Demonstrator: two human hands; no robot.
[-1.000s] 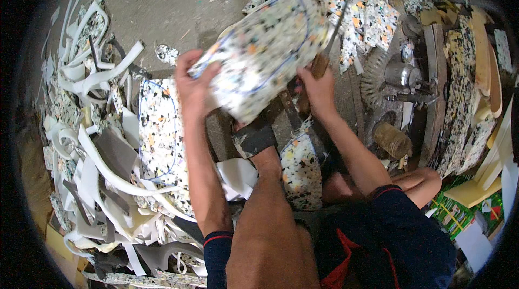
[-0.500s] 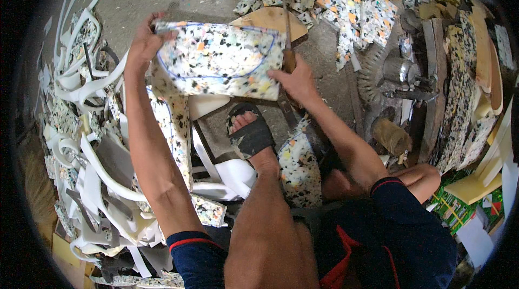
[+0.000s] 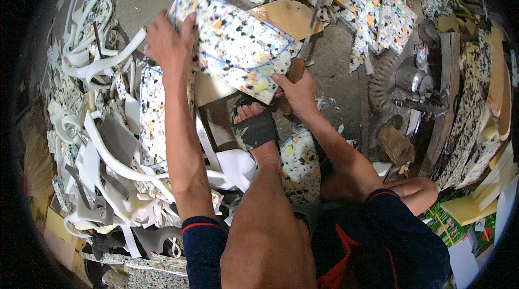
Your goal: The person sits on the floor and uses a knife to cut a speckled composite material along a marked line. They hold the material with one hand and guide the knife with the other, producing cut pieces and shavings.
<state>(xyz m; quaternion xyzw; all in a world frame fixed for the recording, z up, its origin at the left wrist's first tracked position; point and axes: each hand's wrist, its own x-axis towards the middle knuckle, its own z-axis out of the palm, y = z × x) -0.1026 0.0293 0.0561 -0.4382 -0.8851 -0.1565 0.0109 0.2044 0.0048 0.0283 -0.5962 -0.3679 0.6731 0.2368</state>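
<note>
A speckled multicoloured foam sheet (image 3: 238,45) with a curved blue line drawn on it is held up, tilted, in front of my foot. My left hand (image 3: 170,43) grips its left end, thumb over the top face. At the sheet's lower right corner, my right hand (image 3: 299,93) is closed round the wooden handle of a long, thin-bladed knife (image 3: 296,70), its thumb touching the foam. The blade points up and away from me. Just beyond the sheet lies a flat tan piece with a rounded edge (image 3: 289,16).
White and speckled foam offcuts (image 3: 102,164) heap up on my left. More speckled scraps (image 3: 373,13) lie at the far right. A machine part with a ridged hose (image 3: 413,81) and stacked foam slabs (image 3: 465,110) stand at right. A cut speckled piece (image 3: 300,170) lies by my sandalled foot (image 3: 254,127).
The foam sheet has tilted, its left end rising away and its right end dropping nearer me. My left hand has shifted right along with it; the knife now leans further right.
</note>
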